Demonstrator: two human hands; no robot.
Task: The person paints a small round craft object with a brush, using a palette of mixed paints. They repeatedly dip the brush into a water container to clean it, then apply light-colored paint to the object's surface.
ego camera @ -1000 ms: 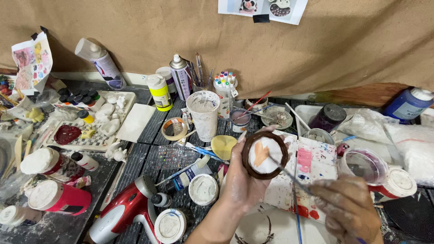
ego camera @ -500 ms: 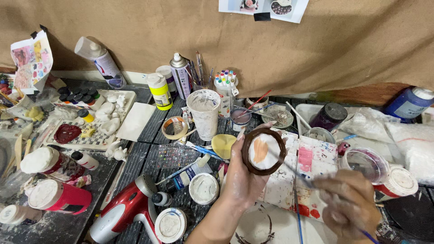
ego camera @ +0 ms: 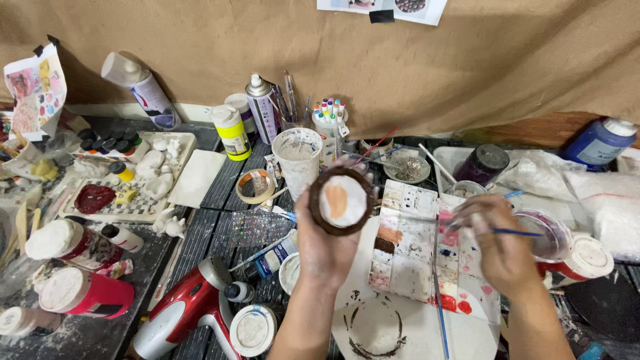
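Left hand (ego camera: 325, 243): centre of the frame, raised, fingers closed around the back of a round brown-rimmed disc (ego camera: 341, 200) with a white face and an orange-peach patch; the disc faces the camera, held above the table.

Right hand (ego camera: 501, 248): centre right, fingers pinched on a thin blue-handled paintbrush (ego camera: 517, 232), which lies roughly level, its bristle end reaching left over the paint palette (ego camera: 408, 243).

Paint palette: white, rectangular, stained with brown, peach and red, just right of the left hand, on white paper (ego camera: 427, 327) bearing a dark ring mark.

Second brush (ego camera: 438, 303): blue, lying lower centre right across the palette's edge.

Red hair dryer (ego camera: 180, 310): lower left, on the dark slatted tabletop (ego camera: 227, 180).

White plastic cup (ego camera: 297, 160): upper centre, just above the disc.

Spray can (ego camera: 261, 110) and yellow-labelled bottle (ego camera: 231, 131): upper centre left, against the brown cloth backdrop (ego camera: 467, 67).

Tape roll (ego camera: 253, 187): left of the cup.

Tray of small white figurines (ego camera: 137, 177): left.

Red paint jars (ego camera: 83, 293): lower left, with white lids.

Blue bottle (ego camera: 600, 141): upper right.
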